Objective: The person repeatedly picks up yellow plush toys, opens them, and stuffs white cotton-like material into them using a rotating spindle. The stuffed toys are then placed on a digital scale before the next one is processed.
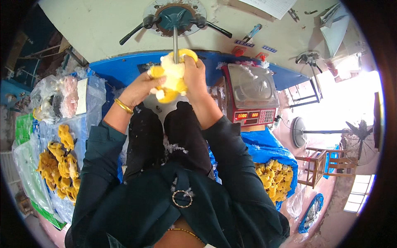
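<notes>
A yellow and white plush toy [172, 77] sits at the end of a metal tube [175, 39], which sticks out of the machine's round hub toward me. The tube's tip is hidden at the toy. My left hand [139, 89] is closed on the toy's left side, thumb lying across it. From the right, my right hand [195, 77] grips the toy's upper part beside the tube, its thumb near the tube. Some of the toy is covered by my fingers.
Two black-handled levers [138, 33] flank the hub. A red digital scale [252, 95] stands at right. Yellow plush pieces lie in a heap [60, 169] on the left and fill a blue-lined container [273, 180] on the right. Beyond are a wooden chair [316, 167] and a fan [359, 142].
</notes>
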Action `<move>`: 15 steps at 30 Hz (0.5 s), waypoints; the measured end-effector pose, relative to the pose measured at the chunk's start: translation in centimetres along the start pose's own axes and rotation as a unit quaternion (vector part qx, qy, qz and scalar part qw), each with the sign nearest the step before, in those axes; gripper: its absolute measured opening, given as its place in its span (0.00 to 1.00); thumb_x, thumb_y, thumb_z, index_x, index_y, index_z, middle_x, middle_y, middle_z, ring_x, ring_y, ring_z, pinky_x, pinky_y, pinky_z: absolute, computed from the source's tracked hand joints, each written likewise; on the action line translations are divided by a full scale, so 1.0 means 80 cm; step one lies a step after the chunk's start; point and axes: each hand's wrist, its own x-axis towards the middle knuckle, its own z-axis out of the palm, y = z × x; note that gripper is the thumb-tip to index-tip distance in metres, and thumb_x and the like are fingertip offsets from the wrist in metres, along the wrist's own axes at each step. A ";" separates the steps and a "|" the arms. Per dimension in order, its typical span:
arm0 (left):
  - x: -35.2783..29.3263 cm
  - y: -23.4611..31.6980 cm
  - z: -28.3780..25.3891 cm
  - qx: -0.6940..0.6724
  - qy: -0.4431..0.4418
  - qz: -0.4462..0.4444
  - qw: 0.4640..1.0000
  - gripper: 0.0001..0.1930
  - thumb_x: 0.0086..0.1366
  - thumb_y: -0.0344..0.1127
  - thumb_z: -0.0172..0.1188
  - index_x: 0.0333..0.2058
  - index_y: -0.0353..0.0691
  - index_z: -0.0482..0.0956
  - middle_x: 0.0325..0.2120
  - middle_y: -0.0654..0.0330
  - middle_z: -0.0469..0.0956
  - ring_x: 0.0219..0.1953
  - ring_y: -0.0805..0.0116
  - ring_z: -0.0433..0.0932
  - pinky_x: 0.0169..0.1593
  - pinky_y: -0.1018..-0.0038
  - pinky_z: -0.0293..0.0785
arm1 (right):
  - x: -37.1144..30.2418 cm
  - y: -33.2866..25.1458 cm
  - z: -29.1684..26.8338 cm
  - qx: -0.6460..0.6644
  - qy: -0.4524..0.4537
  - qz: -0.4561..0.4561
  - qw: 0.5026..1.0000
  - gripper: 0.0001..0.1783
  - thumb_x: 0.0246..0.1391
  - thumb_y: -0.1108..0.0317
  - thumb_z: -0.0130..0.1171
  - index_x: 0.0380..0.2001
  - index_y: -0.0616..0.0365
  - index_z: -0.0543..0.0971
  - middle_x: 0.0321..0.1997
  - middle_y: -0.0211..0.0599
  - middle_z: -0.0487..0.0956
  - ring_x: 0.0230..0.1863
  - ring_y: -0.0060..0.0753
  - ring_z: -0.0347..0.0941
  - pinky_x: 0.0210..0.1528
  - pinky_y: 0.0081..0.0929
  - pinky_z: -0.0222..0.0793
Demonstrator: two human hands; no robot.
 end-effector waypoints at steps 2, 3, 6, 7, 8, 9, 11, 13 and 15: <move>-0.015 0.005 0.025 -0.088 -0.042 -0.031 0.995 0.22 0.64 0.37 0.59 0.54 0.35 0.68 0.47 0.57 0.76 0.48 0.67 0.77 0.51 0.71 0.74 | -0.002 -0.011 -0.008 -0.013 -0.053 0.052 0.997 0.15 0.58 0.67 0.46 0.40 0.69 0.76 0.35 0.43 0.80 0.32 0.35 0.79 0.35 0.28 0.76; -0.025 0.008 0.046 -0.119 -0.051 -0.002 0.992 0.24 0.65 0.37 0.58 0.56 0.35 0.66 0.48 0.56 0.75 0.49 0.65 0.77 0.53 0.69 0.74 | -0.001 -0.014 -0.013 -0.020 -0.079 0.078 0.994 0.15 0.58 0.68 0.47 0.41 0.68 0.76 0.36 0.43 0.80 0.32 0.34 0.79 0.36 0.28 0.76; -0.021 0.012 0.085 -0.245 -0.003 -0.030 0.969 0.25 0.64 0.37 0.59 0.57 0.36 0.65 0.48 0.55 0.75 0.48 0.62 0.78 0.50 0.68 0.77 | 0.026 -0.019 -0.023 -0.074 -0.260 0.049 0.962 0.14 0.55 0.66 0.52 0.37 0.67 0.78 0.34 0.43 0.80 0.33 0.35 0.79 0.36 0.28 0.76; -0.006 0.016 0.086 -0.266 -0.019 -0.071 0.961 0.24 0.62 0.37 0.60 0.54 0.37 0.66 0.46 0.54 0.76 0.45 0.62 0.80 0.46 0.67 0.80 | 0.036 -0.021 -0.025 -0.112 -0.314 0.022 0.942 0.14 0.55 0.66 0.52 0.36 0.67 0.78 0.34 0.44 0.81 0.34 0.36 0.80 0.37 0.28 0.77; 0.005 0.022 0.088 -0.277 0.024 -0.076 0.957 0.23 0.62 0.37 0.61 0.53 0.37 0.67 0.45 0.54 0.76 0.44 0.62 0.80 0.45 0.67 0.80 | 0.043 -0.030 -0.012 0.030 -0.225 0.203 0.952 0.15 0.56 0.65 0.51 0.37 0.67 0.78 0.37 0.45 0.81 0.36 0.38 0.80 0.39 0.30 0.78; 0.010 0.026 0.089 -0.288 0.067 -0.081 0.952 0.22 0.62 0.38 0.61 0.52 0.37 0.68 0.45 0.54 0.77 0.42 0.62 0.81 0.43 0.66 0.81 | 0.040 -0.038 -0.008 0.027 -0.217 0.234 0.947 0.16 0.57 0.63 0.49 0.39 0.66 0.78 0.37 0.45 0.81 0.36 0.39 0.80 0.39 0.33 0.79; 0.010 0.030 0.089 -0.305 0.030 -0.080 0.949 0.24 0.60 0.35 0.62 0.53 0.36 0.67 0.43 0.55 0.78 0.42 0.62 0.81 0.44 0.65 0.81 | 0.046 -0.039 -0.012 0.013 -0.202 0.227 0.953 0.17 0.57 0.63 0.48 0.39 0.66 0.78 0.38 0.46 0.81 0.36 0.38 0.80 0.41 0.33 0.78; -0.007 0.030 0.084 -0.303 -0.028 -0.094 0.948 0.25 0.59 0.34 0.62 0.54 0.36 0.67 0.43 0.55 0.78 0.42 0.62 0.81 0.44 0.64 0.81 | 0.031 -0.027 -0.023 -0.019 -0.194 0.153 0.969 0.18 0.58 0.62 0.47 0.38 0.66 0.79 0.39 0.46 0.81 0.37 0.37 0.80 0.42 0.31 0.77; -0.016 0.030 0.089 -0.292 0.037 -0.051 0.954 0.20 0.62 0.33 0.58 0.52 0.36 0.70 0.43 0.53 0.78 0.44 0.62 0.80 0.47 0.65 0.79 | 0.009 -0.032 -0.010 -0.014 -0.182 0.116 0.976 0.18 0.57 0.61 0.49 0.39 0.65 0.80 0.37 0.43 0.82 0.38 0.33 0.80 0.43 0.28 0.76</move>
